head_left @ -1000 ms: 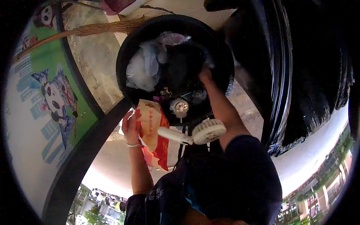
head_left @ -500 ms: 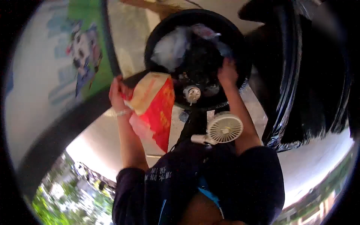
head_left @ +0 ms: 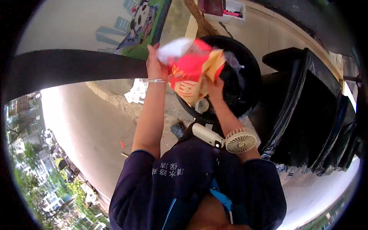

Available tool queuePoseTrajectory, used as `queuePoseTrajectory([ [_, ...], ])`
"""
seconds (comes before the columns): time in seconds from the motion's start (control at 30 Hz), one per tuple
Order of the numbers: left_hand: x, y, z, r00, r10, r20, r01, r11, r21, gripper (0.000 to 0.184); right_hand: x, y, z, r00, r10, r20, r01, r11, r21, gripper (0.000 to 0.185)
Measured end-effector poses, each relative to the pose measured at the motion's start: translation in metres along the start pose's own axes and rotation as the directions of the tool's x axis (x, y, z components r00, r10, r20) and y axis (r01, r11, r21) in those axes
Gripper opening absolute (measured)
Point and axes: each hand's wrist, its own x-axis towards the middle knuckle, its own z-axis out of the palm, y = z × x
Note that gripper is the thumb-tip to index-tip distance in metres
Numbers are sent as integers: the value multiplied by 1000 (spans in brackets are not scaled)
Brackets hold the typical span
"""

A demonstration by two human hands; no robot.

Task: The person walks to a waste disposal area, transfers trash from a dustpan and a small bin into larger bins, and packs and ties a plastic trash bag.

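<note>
A crumpled red and yellow paper bag (head_left: 188, 82) is held over the left part of a round black bin (head_left: 253, 71). My left hand (head_left: 156, 65), with a bracelet at the wrist, grips its left side near a white part blurred by motion. At the bag's right lower edge, my right hand (head_left: 216, 89) has its fingers closed on the yellow paper. Clear plastic (head_left: 232, 61) lies inside the bin, and a clear cup (head_left: 201, 105) shows below the bag.
Black plastic-wrapped stacks (head_left: 299, 103) stand to the right. A straw broom (head_left: 203, 23) leans behind the bin, near a white box (head_left: 234, 11). A small fan (head_left: 240, 142) hangs at my chest. White papers (head_left: 136, 91) lie on the floor at left.
The bag has risen and moved right over the bin, turning as it went. My right hand has left the bin's contents and taken hold of the bag. The view has rotated.
</note>
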Motion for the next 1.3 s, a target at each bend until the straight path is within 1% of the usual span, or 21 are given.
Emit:
queuePoseTrajectory([
  [0.03, -5, 6, -3, 987, 54, 151, -65, 995, 70, 68, 11, -19, -6, 998, 58, -3, -57, 993, -105, 18],
  [0.1, -14, 20, -15, 835, 323, 445, -498, 787, 364, 88, 24, -63, -11, 995, 92, 42, -86, 986, -140, 18],
  [0.2, -24, 14, -50, 811, 52, 582, -437, 716, 544, 128, 40, -85, -20, 996, 75, 54, -67, 986, -150, 14],
  [0.27, -40, -15, -42, 714, -218, 665, -209, 841, 500, 123, 34, -100, 5, 991, 106, 80, -70, 929, -363, 15],
  [0.3, -34, -44, -71, 661, -237, 712, -159, 883, 441, 105, 45, -56, 0, 977, -1, 214, 15, 998, -66, 17],
  [0.33, -32, -62, -78, 671, -276, 688, -167, 848, 503, 90, 41, -67, 20, 947, 3, 322, -23, 998, 57, 21],
  [0.43, -16, -77, -80, 816, -170, 553, -375, 572, 729, 48, 41, -124, 37, 924, 23, 382, 23, 993, -116, 39],
  [0.5, 0, -67, -67, 833, -175, 524, -261, 711, 653, 53, 51, -134, 29, 826, 53, 561, -69, 998, 8, 66],
  [0.57, -6, -50, -37, 870, -218, 442, -55, 849, 526, 59, 44, -142, 24, 748, 12, 663, 259, 915, -309, 97],
  [0.6, 2, -52, -35, 878, -220, 425, -42, 849, 526, 62, 38, -144, 24, 792, 160, 589, 290, 751, -593, 112],
  [0.63, 2, -51, -30, 864, -237, 444, -46, 842, 537, 62, 30, -150, 28, 808, 139, 572, 288, 754, -590, 112],
  [0.7, 1, -49, -21, 914, -242, 324, 18, 825, 565, 61, 20, -161, 37, 704, -203, 681, 595, 692, -409, 110],
  [0.83, 44, -49, -51, 914, -242, 326, -31, 759, 650, 61, 26, -132, 53, 931, 20, 363, 241, 713, -658, 92],
  [0.9, 59, -39, -53, 904, -234, 357, -70, 743, 666, 57, 33, -121, 59, 884, -363, 294, 456, 808, -374, 67],
  [0.93, 62, -34, -47, 899, -234, 369, -84, 736, 671, 56, 35, -126, 62, 892, -402, 206, 451, 818, -357, 49],
  [1.0, 48, -3, -6, 809, -399, 432, -126, 600, 790, 67, 40, -143, 55, 933, -305, 192, 353, 878, -323, 49],
  [1.07, 24, -8, 28, 682, -413, 604, -385, 499, 777, 59, 42, -155, 49, 963, -190, 190, 240, 927, -287, 48],
  [1.17, -11, -13, 82, 765, -400, 504, -165, 636, 754, 54, 50, -171, 44, 978, -164, 133, 205, 882, -424, 58],
  [1.23, -6, -30, 76, 736, -345, 582, -215, 696, 685, 51, 47, -198, 40, 960, -228, 163, 276, 671, -688, 70],
  [1.27, -8, -35, 78, 802, -298, 518, -171, 717, 676, 52, 44, -231, 29, 963, -88, 254, 260, 552, -792, 80],
  [1.3, -9, -39, 78, 860, -255, 442, -124, 736, 666, 53, 61, -222, 6, 864, -274, 423, 498, 341, -797, 75],
])
